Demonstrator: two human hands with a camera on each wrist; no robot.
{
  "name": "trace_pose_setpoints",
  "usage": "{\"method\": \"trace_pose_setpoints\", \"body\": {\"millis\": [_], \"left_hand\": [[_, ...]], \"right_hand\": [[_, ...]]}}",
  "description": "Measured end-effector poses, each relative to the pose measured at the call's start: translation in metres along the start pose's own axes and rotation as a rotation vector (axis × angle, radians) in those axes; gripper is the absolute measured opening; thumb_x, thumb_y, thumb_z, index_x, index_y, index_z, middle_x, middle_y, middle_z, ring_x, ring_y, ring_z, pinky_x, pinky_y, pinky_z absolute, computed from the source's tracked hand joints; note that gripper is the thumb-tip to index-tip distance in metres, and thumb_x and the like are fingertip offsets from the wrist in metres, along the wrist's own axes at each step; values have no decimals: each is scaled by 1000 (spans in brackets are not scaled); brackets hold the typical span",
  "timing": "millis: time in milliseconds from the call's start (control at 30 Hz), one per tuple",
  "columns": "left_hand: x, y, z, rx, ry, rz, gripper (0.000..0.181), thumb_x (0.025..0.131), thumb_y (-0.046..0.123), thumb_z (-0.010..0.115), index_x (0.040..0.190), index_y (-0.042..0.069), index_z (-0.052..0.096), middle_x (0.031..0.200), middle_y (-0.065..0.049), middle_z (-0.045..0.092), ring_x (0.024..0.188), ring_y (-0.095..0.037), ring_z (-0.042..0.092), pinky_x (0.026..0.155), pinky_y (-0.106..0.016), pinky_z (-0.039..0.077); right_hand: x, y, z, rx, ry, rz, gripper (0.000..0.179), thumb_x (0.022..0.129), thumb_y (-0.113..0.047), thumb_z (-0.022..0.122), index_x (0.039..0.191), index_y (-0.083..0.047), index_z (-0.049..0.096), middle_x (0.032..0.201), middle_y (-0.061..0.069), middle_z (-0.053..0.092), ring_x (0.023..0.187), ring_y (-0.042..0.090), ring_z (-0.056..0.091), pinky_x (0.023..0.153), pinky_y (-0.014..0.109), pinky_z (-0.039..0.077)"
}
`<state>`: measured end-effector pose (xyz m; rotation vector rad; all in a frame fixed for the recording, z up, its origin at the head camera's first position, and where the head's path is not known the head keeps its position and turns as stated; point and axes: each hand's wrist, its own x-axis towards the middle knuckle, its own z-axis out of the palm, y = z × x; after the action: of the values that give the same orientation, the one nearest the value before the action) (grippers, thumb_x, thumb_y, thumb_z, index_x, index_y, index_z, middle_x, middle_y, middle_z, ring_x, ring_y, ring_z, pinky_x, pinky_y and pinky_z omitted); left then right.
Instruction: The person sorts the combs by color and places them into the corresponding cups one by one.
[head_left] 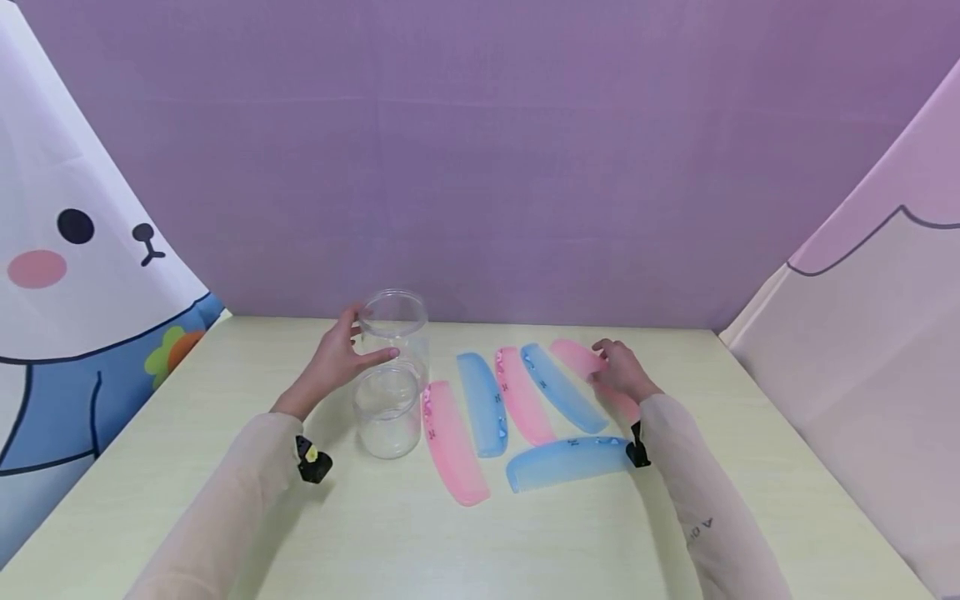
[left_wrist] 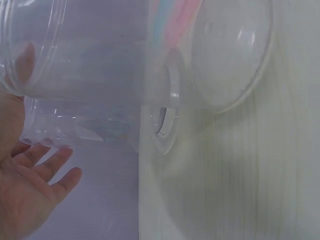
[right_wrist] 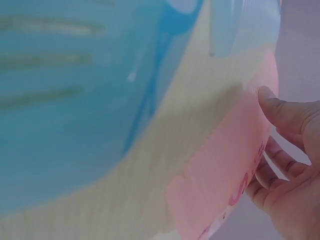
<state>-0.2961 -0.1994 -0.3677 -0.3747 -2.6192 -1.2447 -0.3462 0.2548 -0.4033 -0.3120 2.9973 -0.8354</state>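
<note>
Two clear plastic jars stand at the left of the combs, a far jar (head_left: 408,333) and a near jar (head_left: 387,429). My left hand (head_left: 337,354) holds the far jar, thumb across its front and fingers at its far left side. The left wrist view shows that thumb through the near jar (left_wrist: 100,55), with the fingers beside the far jar (left_wrist: 95,122). My right hand (head_left: 624,372) pinches a pink comb (head_left: 576,357) at the right end of the comb group. In the right wrist view, the thumb lies on the pink comb (right_wrist: 225,150) and the fingers are at its outer edge.
Left of the right hand lie a blue comb (head_left: 564,390), a pink comb (head_left: 525,400), another blue comb (head_left: 482,408) and another pink comb (head_left: 453,446). One more blue comb (head_left: 562,464) lies crosswise in front. A purple cloth (head_left: 480,167) hangs behind the table.
</note>
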Motion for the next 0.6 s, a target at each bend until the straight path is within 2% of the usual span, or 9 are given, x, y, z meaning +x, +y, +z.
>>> {"method": "trace_pose_setpoints", "body": {"millis": [300,600], "left_hand": [[-1,-3,1,-15,32,4,97,71,37,77,141,4,19,138,-21,37,122,-45,41,97,-56,40],[-1,-5,4,-50,52,7,97,70,36,78,141,6,21,135,-19,41,120,-40,45,97,-51,44]], "right_hand": [[2,-3,-1,59,-27,42,50,85,-1,58,131,4,37,123,29,47,111,41,48,95,49,45],[5,-7,-5,79,42,-4,37,87,6,46,124,7,43,114,29,53,103,39,53,85,45,49]]}}
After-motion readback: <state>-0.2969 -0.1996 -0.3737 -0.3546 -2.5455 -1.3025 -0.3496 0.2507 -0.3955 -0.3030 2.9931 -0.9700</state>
